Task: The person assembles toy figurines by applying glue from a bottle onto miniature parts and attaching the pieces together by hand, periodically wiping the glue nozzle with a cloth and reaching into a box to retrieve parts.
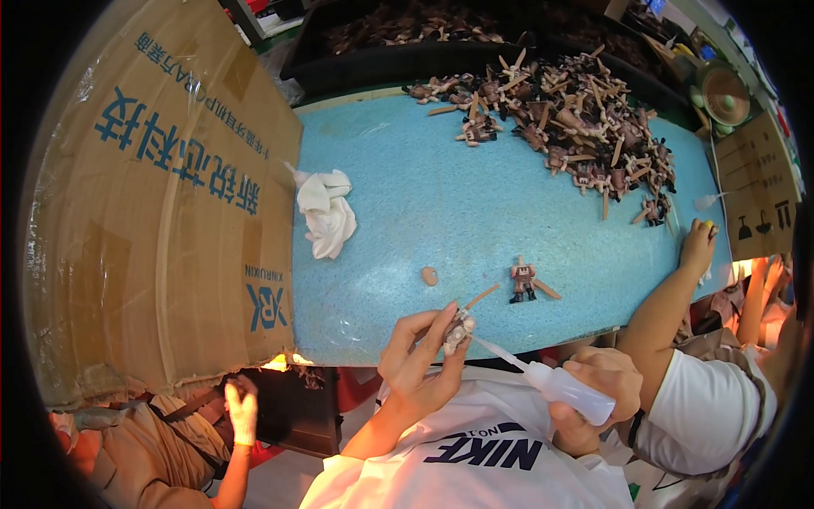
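Pinching a small toy figure between thumb and fingertips, the left hand held it just off the near edge of the table, whose top was covered in a speckled blue mat. The right hand had its fingers wrapped tightly around a white squeeze bottle, and the bottle's long thin nozzle pointed left and reached the figure. On the table just beyond the hands stood another small figure with a thin stick beside it, and a small pinkish oval piece lay a little to its left. A crumpled white cloth rested near the table's left edge, just beside a large cardboard box that filled the left of the scene. At the far right of the table lay a heap of brown figures and sticks. Another person's hand rested on the table's right edge, and a gloved hand showed low at the near left.
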A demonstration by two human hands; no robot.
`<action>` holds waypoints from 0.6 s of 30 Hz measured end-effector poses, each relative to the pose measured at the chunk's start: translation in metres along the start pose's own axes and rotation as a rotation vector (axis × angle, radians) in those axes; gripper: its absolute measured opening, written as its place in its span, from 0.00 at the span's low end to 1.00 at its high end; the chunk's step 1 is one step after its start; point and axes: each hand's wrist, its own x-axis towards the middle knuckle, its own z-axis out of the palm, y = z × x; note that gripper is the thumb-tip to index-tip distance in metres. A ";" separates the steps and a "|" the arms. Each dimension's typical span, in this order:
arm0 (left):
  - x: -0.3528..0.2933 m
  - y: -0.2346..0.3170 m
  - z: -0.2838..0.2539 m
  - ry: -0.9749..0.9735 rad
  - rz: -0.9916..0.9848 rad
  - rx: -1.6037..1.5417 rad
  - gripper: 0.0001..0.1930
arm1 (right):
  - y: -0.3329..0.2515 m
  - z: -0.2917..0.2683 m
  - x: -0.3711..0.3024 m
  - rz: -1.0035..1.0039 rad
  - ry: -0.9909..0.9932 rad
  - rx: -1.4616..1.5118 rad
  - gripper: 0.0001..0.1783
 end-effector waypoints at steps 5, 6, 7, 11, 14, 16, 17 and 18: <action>0.002 0.002 0.000 -0.004 0.022 0.017 0.19 | -0.002 -0.001 0.001 0.016 -0.054 -0.013 0.18; 0.002 0.002 0.000 -0.003 0.022 0.017 0.19 | -0.001 -0.002 0.000 0.015 -0.076 -0.026 0.18; 0.001 0.002 0.000 -0.007 0.023 0.016 0.19 | -0.001 -0.003 -0.001 0.015 -0.097 -0.039 0.18; 0.001 0.002 0.002 0.002 0.008 0.022 0.20 | -0.001 -0.007 0.000 -0.066 -0.142 -0.106 0.21; 0.000 0.003 0.003 0.011 -0.002 0.027 0.20 | -0.002 -0.007 -0.001 -0.039 -0.121 -0.062 0.19; 0.000 0.004 0.003 0.010 -0.014 0.019 0.20 | -0.001 -0.009 0.000 -0.043 -0.162 -0.045 0.20; 0.001 0.004 0.003 0.011 -0.008 0.018 0.20 | -0.002 -0.010 0.002 -0.040 -0.159 -0.049 0.20; 0.001 0.004 0.004 0.013 -0.003 0.019 0.20 | -0.002 -0.008 0.003 -0.054 -0.156 -0.057 0.20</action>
